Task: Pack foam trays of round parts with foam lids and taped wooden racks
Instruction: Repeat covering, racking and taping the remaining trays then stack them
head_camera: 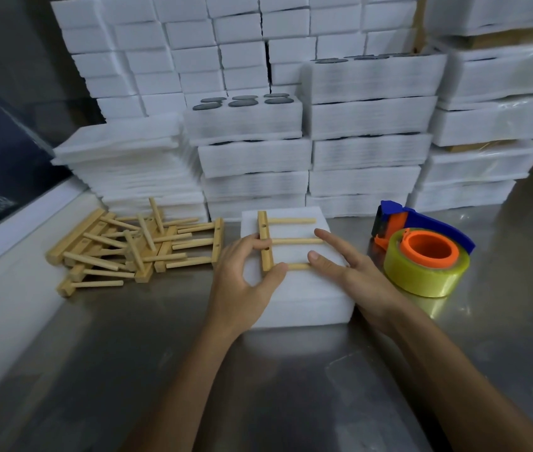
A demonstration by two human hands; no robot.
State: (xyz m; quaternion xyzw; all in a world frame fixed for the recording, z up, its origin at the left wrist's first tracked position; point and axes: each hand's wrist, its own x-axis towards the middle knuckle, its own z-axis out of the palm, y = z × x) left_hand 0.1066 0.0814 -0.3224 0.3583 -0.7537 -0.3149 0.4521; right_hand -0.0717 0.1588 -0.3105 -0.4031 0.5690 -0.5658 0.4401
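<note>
A white foam block lies flat on the steel table; a three-dowel wooden rack rests flat on top, its crossbar at left.

Looked like a packing station in a small factory or warehouse. Stainless steel bench, white foam trays stacked high along the back, some showing dark round parts. Loose pile of wooden racks on the left, tape dispenser on the right.

Left hand pinches with curled fingers; right hand lies flat, fingers straight.
</note>
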